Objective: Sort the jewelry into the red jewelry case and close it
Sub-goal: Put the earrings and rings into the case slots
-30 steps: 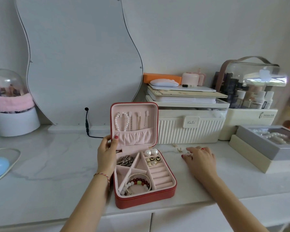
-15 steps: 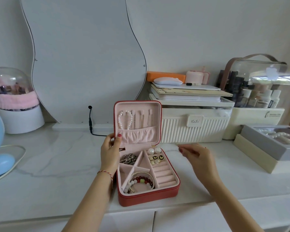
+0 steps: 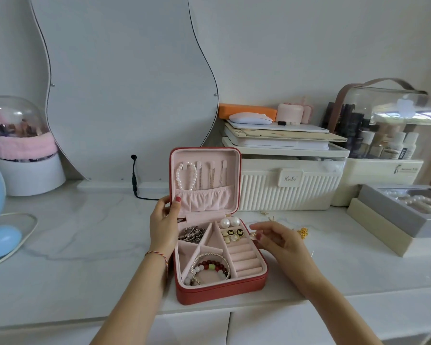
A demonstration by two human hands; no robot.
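The red jewelry case (image 3: pixel 222 293) stands open on the white counter, its pink lid upright with a pearl bracelet (image 3: pixel 186 176) and chains hung inside. The tray holds pearl and butterfly earrings (image 3: pixel 235 232), a silver piece (image 3: pixel 190 234) and beaded bracelets (image 3: pixel 210 268). My left hand (image 3: pixel 163 226) grips the lid's left edge. At the case's right rim, my right hand (image 3: pixel 278 241) pinches a small pale earring (image 3: pixel 253 235). More small gold jewelry (image 3: pixel 303 231) lies on the counter behind that hand.
A ribbed white storage box (image 3: pixel 288 190) with stacked items sits right behind the case. A grey box of pearls (image 3: pixel 403 215) stands at the right, a clear cosmetics bag (image 3: pixel 383 120) behind it. A wavy mirror (image 3: pixel 120 83), cable (image 3: pixel 135 180) and domed jar (image 3: pixel 18 145) are at the left.
My right hand lifted from the counter at the right and came left to the case's rim with a small earring pinched. The left hand stayed on the lid.
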